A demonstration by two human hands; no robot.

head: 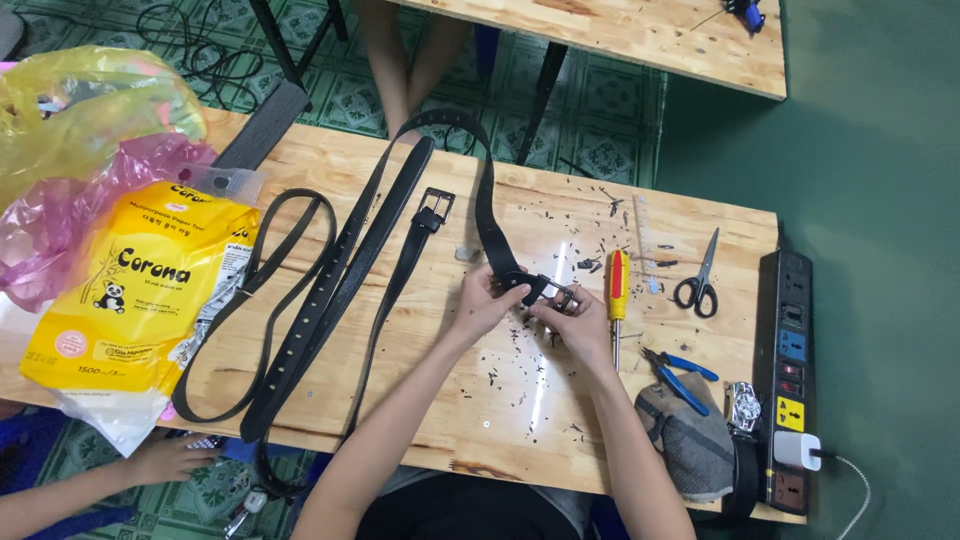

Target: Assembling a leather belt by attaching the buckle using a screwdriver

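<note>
Both hands meet at counter centre on one black leather belt (487, 205). Left hand (487, 296) pinches the strap end just short of the buckle; right hand (578, 318) is clenched on the black metal buckle (548, 289) itself, fingers curled over the frame. Neither grip is released.

Key relation: buckle sits between the two hands, touching both, slightly nearer the right. From there the strap's long axis runs up and away from the person, arcs over the far counter edge, then comes back down to the left. So the free length lies up-left of the grips, on the left-hand side.

Light pine wood counter (470, 400) is littered with small black leather shavings around the hands.

Right of the right hand: red-and-yellow handled screwdriver (618, 300), lying roughly front to back, just beside the knuckles. Further right: black-handled scissors (700, 280), blue-handled pliers (678, 375), grey fabric glove (690, 440), silver wristwatch (743, 405), black power strip (788, 370) along the counter's right edge with a white charger plugged in.

Left: several more black belts (320, 300) laid in loops, one with a square buckle near centre. Containers: yellow plastic pack of paper tissue (130, 300), closed; yellow and pink plastic bags (80, 150) behind it, contents can't tell.

Another person's hand (170, 458) shows at bottom left, below the counter edge.
</note>
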